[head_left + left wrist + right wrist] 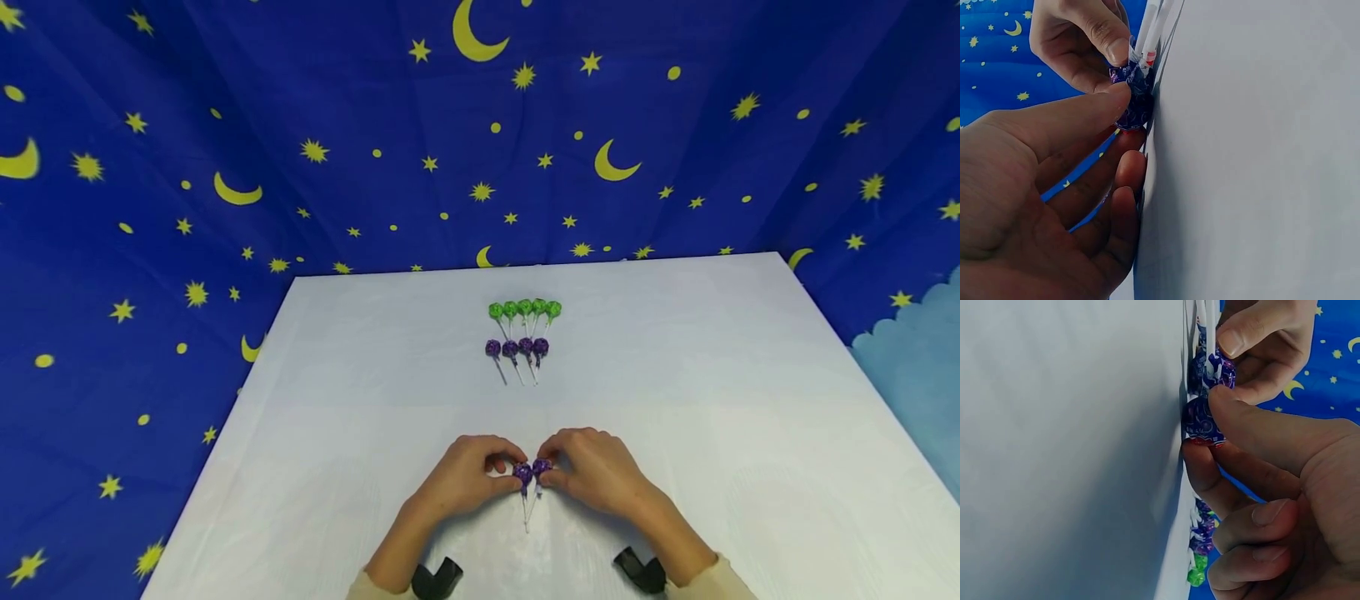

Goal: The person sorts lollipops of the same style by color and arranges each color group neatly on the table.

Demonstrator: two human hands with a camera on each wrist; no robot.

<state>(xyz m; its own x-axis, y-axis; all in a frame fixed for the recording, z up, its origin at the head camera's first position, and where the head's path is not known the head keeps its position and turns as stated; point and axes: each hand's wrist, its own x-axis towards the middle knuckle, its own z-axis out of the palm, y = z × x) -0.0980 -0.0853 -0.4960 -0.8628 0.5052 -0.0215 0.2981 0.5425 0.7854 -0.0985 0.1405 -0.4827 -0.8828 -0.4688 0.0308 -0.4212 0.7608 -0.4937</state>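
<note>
Near the front of the white table, my left hand pinches a purple-wrapped lollipop by its head, between thumb and fingers. Close on its right, a second purple lollipop is pinched by my right hand. The two heads are side by side, and their white sticks slant together toward the table's front. In the right wrist view, thumb and index finger grip the nearer wrapped head, low by the table surface. The left wrist view shows the left thumb on its wrapped head, with the other fingers curved below.
Farther back lies a row of several purple lollipops, heads away from me. Behind it, several green lollipops form another row. The white table meets a blue star-and-moon cloth. Black straps sit at both wrists.
</note>
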